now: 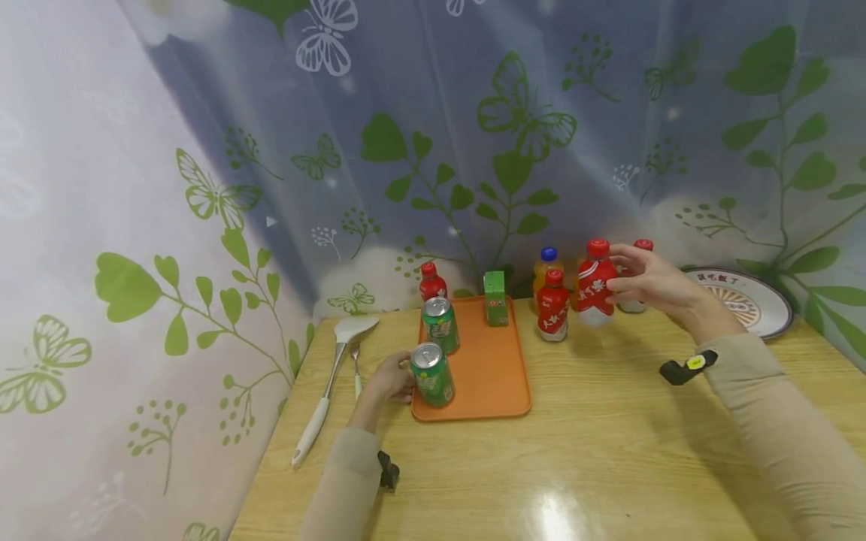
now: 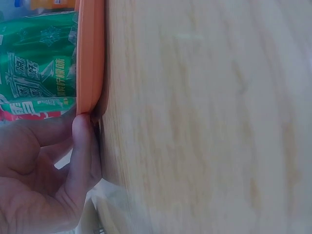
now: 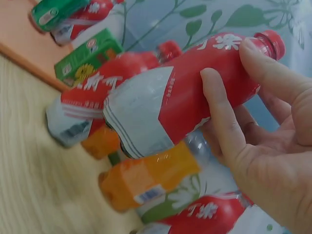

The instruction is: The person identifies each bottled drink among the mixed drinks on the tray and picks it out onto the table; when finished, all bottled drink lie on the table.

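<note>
My left hand [image 1: 395, 377] is at the left edge of the orange tray [image 1: 489, 387], beside the nearer green soda can [image 1: 433, 379]. In the left wrist view its fingers pinch the tray's rim [image 2: 90, 58], with some fingertips hidden. My right hand [image 1: 652, 282] holds a red-labelled bottle [image 1: 594, 284] just above the table, thumb and fingers around its upper part. On the tray stand the two green cans, the farther one [image 1: 440, 327] behind, a green drink carton [image 1: 496, 300] and a red bottle [image 1: 431, 283] at the back left.
Right of the tray stands another red bottle [image 1: 553, 308], with orange drink bottles [image 3: 151, 178] and a further red bottle [image 1: 643, 245] behind. An oval plate [image 1: 774, 308] leans at the back right. A white spatula [image 1: 321, 409] and a fork [image 1: 356, 372] lie left of the tray.
</note>
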Action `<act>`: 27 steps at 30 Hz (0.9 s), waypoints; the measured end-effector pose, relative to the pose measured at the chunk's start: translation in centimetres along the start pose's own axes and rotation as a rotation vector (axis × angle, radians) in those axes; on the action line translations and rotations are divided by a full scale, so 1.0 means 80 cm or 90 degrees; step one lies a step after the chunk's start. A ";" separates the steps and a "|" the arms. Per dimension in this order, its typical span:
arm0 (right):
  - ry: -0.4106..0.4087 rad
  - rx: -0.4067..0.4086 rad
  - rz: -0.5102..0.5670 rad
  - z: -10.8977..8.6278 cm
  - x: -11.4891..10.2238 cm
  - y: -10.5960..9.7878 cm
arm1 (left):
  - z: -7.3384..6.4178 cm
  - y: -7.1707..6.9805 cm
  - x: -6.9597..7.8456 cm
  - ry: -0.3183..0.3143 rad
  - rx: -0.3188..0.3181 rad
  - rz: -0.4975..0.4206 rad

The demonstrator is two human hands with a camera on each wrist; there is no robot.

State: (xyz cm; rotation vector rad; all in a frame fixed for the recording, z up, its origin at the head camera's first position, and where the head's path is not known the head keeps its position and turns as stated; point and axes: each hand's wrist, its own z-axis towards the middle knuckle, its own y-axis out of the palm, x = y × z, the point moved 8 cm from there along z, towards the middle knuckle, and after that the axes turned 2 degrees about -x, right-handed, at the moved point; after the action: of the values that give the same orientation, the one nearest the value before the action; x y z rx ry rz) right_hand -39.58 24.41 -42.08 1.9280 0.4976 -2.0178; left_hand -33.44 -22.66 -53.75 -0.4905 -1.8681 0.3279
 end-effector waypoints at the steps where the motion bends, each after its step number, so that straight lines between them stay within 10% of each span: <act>1: 0.010 0.011 -0.017 0.000 0.005 -0.004 | 0.000 0.000 0.000 0.000 0.000 0.001; 27: 0.041 0.053 -0.012 0.012 0.066 -0.021 | 0.001 -0.001 -0.001 0.005 -0.001 -0.009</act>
State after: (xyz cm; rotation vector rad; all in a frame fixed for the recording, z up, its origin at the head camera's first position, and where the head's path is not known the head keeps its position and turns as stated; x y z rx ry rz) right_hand -41.47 25.59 -47.23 2.0506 0.4566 -2.0228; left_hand -33.51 -22.80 -53.84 -0.4791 -1.8635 0.3159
